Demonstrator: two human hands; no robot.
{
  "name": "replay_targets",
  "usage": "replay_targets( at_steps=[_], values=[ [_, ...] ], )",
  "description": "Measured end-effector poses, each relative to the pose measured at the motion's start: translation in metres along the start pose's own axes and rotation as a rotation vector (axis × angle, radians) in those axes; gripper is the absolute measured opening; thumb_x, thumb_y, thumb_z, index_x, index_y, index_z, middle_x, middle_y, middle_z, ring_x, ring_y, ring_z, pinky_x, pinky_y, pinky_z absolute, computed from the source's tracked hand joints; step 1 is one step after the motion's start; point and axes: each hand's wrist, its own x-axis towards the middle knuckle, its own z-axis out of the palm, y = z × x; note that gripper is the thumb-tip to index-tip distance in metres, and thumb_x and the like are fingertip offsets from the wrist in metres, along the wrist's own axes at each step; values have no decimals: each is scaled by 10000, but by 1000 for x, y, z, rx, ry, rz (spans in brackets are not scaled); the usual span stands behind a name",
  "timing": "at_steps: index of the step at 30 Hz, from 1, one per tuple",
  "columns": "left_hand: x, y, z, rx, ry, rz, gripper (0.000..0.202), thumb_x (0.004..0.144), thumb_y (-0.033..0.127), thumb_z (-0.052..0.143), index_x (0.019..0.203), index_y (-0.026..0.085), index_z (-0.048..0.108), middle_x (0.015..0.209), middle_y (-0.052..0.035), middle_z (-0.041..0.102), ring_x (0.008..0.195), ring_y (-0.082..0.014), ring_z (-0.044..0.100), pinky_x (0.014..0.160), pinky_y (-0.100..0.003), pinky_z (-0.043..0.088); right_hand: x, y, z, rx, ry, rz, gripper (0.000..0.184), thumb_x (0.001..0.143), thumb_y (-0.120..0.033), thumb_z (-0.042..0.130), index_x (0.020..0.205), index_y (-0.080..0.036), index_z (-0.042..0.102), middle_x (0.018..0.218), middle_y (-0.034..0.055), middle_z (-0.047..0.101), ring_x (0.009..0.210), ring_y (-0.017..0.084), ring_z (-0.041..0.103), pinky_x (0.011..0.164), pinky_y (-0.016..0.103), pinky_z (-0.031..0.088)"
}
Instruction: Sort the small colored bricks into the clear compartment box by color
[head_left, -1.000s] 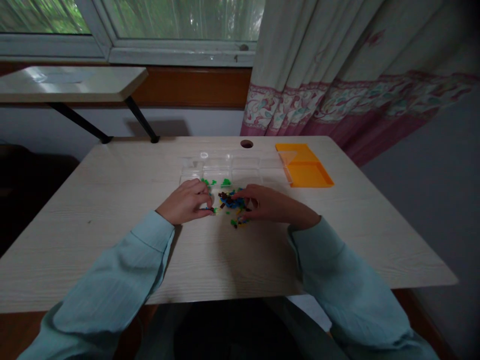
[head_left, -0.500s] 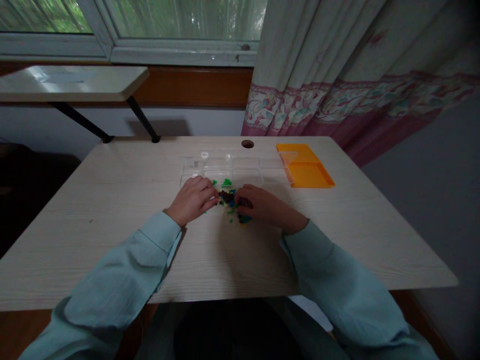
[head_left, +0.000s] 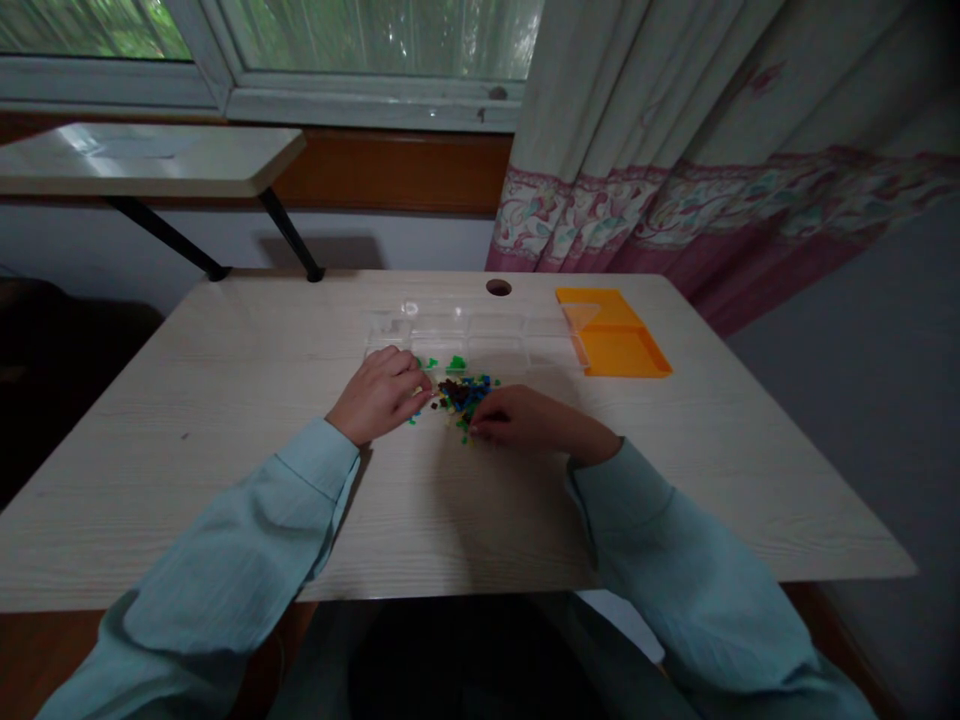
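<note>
The pile of small coloured pieces (head_left: 456,391) lies between the left hand (head_left: 381,394) and right hand (head_left: 516,420), on the near-edge side of the desk's (head_left: 225,470) clear tray (head_left: 495,345). Right fingertips bunch at the pile's near-right side, left ones narrowly spaced; whether either holds pieces cannot be told. Half a second earlier, the right hand covered more of the pile.

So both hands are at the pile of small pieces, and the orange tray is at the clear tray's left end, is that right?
Wrong end: the head view shows the orange tray at the right end of the clear tray. The left hand and right hand are at the pile, as you say.
</note>
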Motion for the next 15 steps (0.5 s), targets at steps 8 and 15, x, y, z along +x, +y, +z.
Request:
replay_targets(
  at_steps=[8,15],
  values=[
    [2,5,-3,-95,-63,93,284,929,441,538,916,198,685,893,-63,584,891,-207,510,815,-344,404,-1,-6,0,-34,-29,-107,181,865,-181,574,893,-184,753,795,13,718,707,129,615,677,235,425],
    [-2,-5,-12,-75,-128,82,244,923,398,541,904,198,678,885,-60,586,885,-209,519,806,-342,405,8,0,13,-116,155,-166,197,873,-171,562,933,-167,750,930,65,727,831,159,623,791,266,432]
  ],
)
